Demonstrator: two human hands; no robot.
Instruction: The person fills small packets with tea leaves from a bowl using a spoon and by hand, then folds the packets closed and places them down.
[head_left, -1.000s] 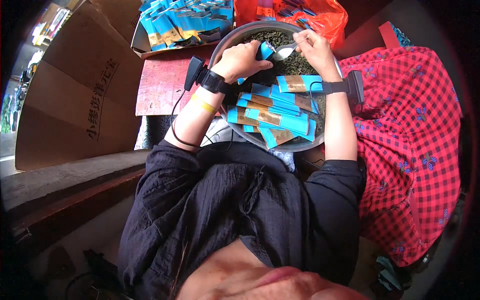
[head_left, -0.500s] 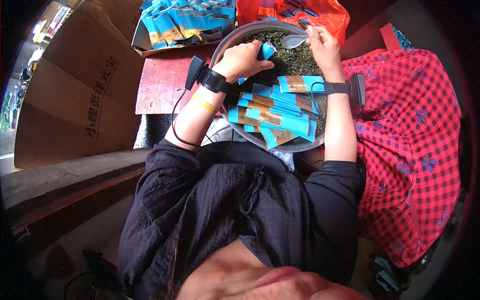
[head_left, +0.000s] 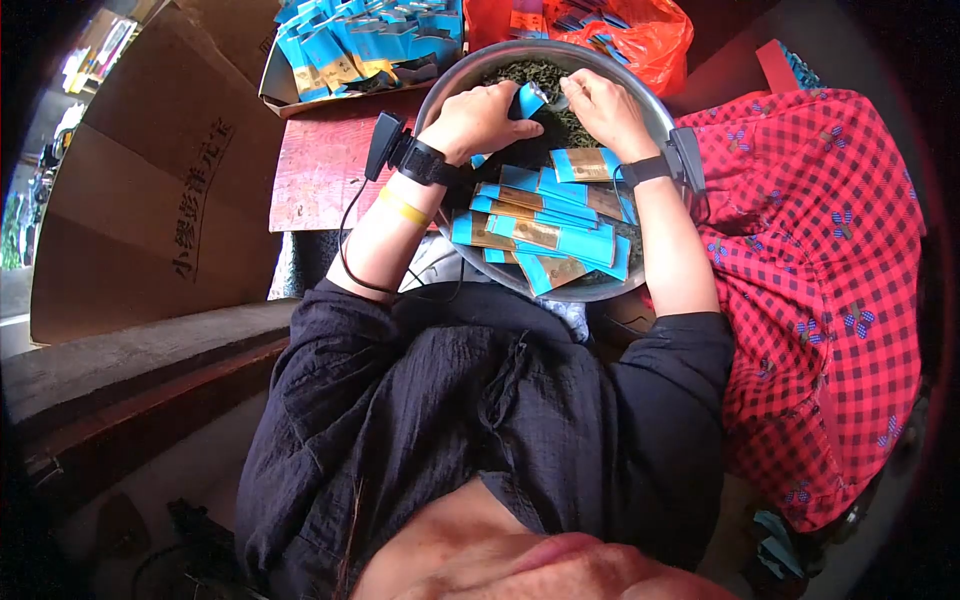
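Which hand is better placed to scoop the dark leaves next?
Probably the right hand: it is over the leaves, close to the end of the blue packet, and seems to pinch a mostly hidden spoon. The left hand is occupied, gripping that packet.

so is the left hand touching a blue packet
Touching. The head view shows the left hand curled around a blue packet, with one end of it sticking out of the grasp.

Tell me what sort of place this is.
Likely a small packing workspace, perhaps in a home: a metal basin holds what look like dried leaves, blue packets lie piled over it, and a box beyond holds more.
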